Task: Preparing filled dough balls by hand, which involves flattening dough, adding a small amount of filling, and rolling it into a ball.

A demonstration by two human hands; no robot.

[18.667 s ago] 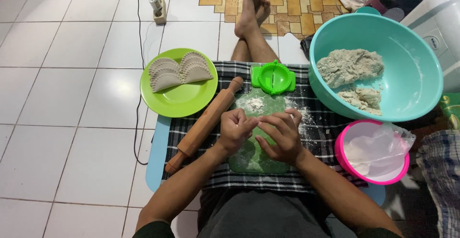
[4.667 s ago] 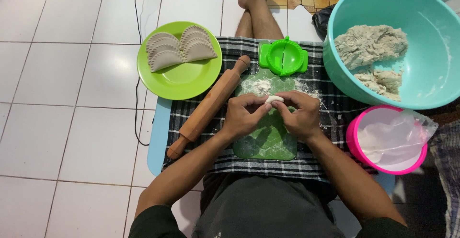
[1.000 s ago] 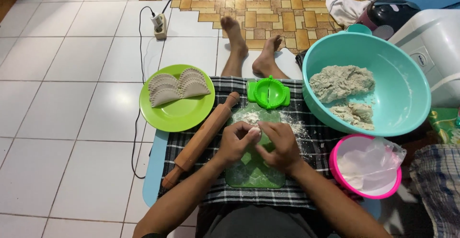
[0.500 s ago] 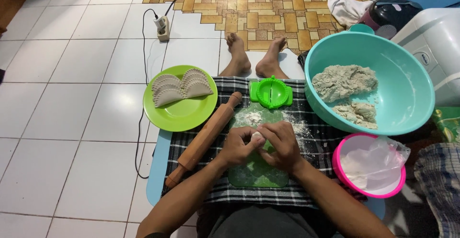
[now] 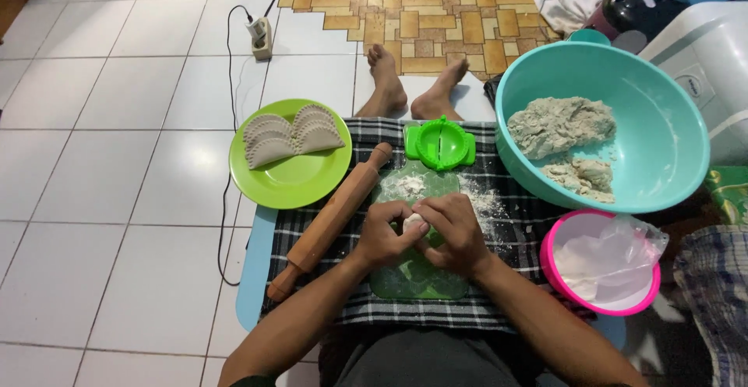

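My left hand [image 5: 383, 235] and my right hand [image 5: 453, 233] are cupped together around a small pale ball of dough [image 5: 413, 222], just above a green cutting board [image 5: 418, 278] dusted with flour. The board lies on a black-and-white checked cloth [image 5: 506, 235] over my lap. A wooden rolling pin [image 5: 331, 219] lies diagonally on the cloth, left of my left hand. Beyond the board sits a green round dumpling press [image 5: 440, 144], folded open.
A lime green plate [image 5: 292, 176] with several shaped dumplings [image 5: 290, 134] is on the left. A large teal bowl [image 5: 670, 134] of dough stands at right, a pink bowl [image 5: 557, 270] with a plastic bag of flour below it. My bare feet [image 5: 413, 91] stretch ahead; a power strip [image 5: 261, 32] lies on the tiles.
Over the last second both hands stayed on the dough ball over the board, turning it slightly. The camera view shifted a little.
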